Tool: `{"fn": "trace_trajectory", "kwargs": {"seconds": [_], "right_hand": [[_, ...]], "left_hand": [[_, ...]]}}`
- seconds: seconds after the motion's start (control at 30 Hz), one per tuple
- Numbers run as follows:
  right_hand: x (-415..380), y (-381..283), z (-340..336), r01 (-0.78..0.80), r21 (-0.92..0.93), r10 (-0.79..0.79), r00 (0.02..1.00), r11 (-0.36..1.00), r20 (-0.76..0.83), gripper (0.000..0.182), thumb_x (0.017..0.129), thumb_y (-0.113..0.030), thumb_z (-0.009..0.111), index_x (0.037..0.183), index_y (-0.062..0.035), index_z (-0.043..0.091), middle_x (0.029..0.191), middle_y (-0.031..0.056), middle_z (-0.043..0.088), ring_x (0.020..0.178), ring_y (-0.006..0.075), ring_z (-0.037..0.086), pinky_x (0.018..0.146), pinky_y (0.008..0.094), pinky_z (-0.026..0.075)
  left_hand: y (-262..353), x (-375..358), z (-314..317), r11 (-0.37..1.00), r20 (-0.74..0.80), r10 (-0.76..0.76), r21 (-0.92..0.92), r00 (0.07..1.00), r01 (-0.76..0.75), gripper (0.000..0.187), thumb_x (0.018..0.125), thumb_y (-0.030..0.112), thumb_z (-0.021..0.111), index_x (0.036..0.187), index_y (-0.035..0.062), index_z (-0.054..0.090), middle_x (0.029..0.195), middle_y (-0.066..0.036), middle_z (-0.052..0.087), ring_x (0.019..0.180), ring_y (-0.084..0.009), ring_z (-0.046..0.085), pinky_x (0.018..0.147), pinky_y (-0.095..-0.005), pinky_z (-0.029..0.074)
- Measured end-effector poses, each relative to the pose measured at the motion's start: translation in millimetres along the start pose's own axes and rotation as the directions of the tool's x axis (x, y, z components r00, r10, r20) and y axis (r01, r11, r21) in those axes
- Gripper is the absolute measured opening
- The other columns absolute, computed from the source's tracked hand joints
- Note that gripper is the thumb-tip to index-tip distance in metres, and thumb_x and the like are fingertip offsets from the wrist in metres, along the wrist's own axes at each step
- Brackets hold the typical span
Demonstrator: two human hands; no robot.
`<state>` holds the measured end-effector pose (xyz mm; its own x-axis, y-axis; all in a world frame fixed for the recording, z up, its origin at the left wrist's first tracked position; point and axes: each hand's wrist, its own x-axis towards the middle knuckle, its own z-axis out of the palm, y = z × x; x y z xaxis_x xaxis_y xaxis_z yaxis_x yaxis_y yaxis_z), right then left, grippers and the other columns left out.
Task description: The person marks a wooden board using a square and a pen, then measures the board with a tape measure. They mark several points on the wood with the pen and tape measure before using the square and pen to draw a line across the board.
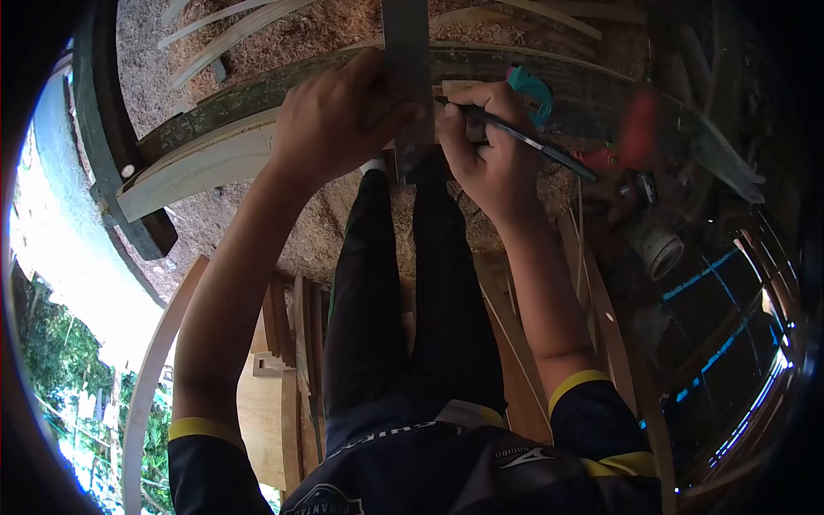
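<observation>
Left end: one dark timber (101, 129), standing crosswise to the pale board (202, 167). The board's left end sits right by it. Board runs left-right in front of the person, along the near side of a mossy dark beam (232, 107). Sawdust ground (300, 227) below, at least three thin strips (249, 34) beyond the beam.

Left hand (330, 124): over the board, fingers bent, thumb reaching right onto the ruler (407, 60). Clamped or just pressing? Can't tell, fingertips hidden.

Ruler: flat, metal, between the two hands, long axis pointing away from the person, so crosswise to board and beam. It's right of the left hand, left of the right hand. Left hand is nearer: touching it.

Key relation: pen (532, 140) tip is just beside the ruler's right edge; actual contact too small to call. Pen slants, tip up-left, tail down-right.

Right hand (493, 142): closed round the pen, writing grip.

Further right: teal tape measure (532, 94) just beyond the right hand, then a blurred red thing (633, 129), can't identify, then a can (663, 254) lower down.

Count: 2 hands, 1 ruler, 1 pen, 1 board under the left hand, 1 beam, 1 tape measure, 1 red thing, 1 can.
</observation>
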<state>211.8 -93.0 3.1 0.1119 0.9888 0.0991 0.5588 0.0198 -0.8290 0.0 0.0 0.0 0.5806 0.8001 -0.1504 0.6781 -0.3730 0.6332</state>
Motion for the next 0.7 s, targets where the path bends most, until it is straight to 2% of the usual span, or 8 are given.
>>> {"fn": "trace_trajectory", "kwargs": {"seconds": [0.1,0.17,0.3,0.6,0.7], "right_hand": [[0.9,0.6,2.0,0.057,-0.002,-0.057,0.998,0.998,-0.037,0.015,0.097,-0.004,0.078,0.106,-0.0088,0.067,0.083,0.0054,0.07,0.072,0.0242,0.066,0.081,0.0433,0.051],[3.2,1.3,2.4,0.097,-0.019,-0.098,0.994,0.995,-0.051,0.015,0.096,-0.003,0.077,0.106,-0.0088,0.067,0.081,0.0044,0.069,0.07,0.0231,0.066,0.08,0.042,0.05],[5.2,-1.3,-1.4,0.105,-0.042,-0.106,0.994,0.994,-0.022,0.016,0.095,-0.002,0.077,0.104,-0.0092,0.066,0.081,0.0039,0.068,0.069,0.0229,0.066,0.078,0.0415,0.048],[-2.4,-4.2,-8.9,0.163,-0.056,-0.161,0.986,0.985,0.039,0.017,0.092,-0.003,0.076,0.099,-0.0116,0.063,0.077,0.0002,0.065,0.066,0.0211,0.062,0.079,0.0409,0.045],[-9.5,-7.1,-15.2,0.115,-0.024,-0.111,0.985,0.993,0.129,0.017,0.09,-0.006,0.077,0.096,-0.0132,0.062,0.074,-0.0007,0.062,0.065,0.0208,0.06,0.081,0.0407,0.044]], "left_hand": [[-3.1,-1.4,2.2,1.0,-0.01,0.017,-0.011,1.0,-0.017,0.045,0.095,0.045,0.091,0.117,0.0117,0.07,0.097,-0.01,0.076,0.095,-0.036,0.079,0.08,-0.0507,0.06],[-6.3,-0.2,4.1,0.994,-0.091,0.106,0.022,0.99,-0.104,0.051,0.093,0.05,0.092,0.12,0.0136,0.068,0.093,-0.011,0.08,0.088,-0.0372,0.081,0.075,-0.0501,0.062],[-3.3,-1.7,2.1,0.999,-0.049,0.05,-0.01,0.998,-0.05,0.045,0.095,0.044,0.091,0.117,0.0106,0.071,0.098,-0.01,0.076,0.094,-0.0367,0.078,0.08,-0.051,0.06],[-5.1,-3.4,5.1,0.996,-0.087,0.081,-0.019,0.993,-0.083,0.047,0.094,0.043,0.093,0.114,0.0098,0.067,0.096,-0.01,0.075,0.091,-0.037,0.078,0.076,-0.0506,0.06],[-6.4,-3.7,6.9,0.996,-0.096,0.091,-0.003,0.991,-0.092,0.047,0.094,0.044,0.093,0.114,0.0098,0.066,0.094,-0.01,0.074,0.089,-0.0366,0.077,0.075,-0.0503,0.059]]}}
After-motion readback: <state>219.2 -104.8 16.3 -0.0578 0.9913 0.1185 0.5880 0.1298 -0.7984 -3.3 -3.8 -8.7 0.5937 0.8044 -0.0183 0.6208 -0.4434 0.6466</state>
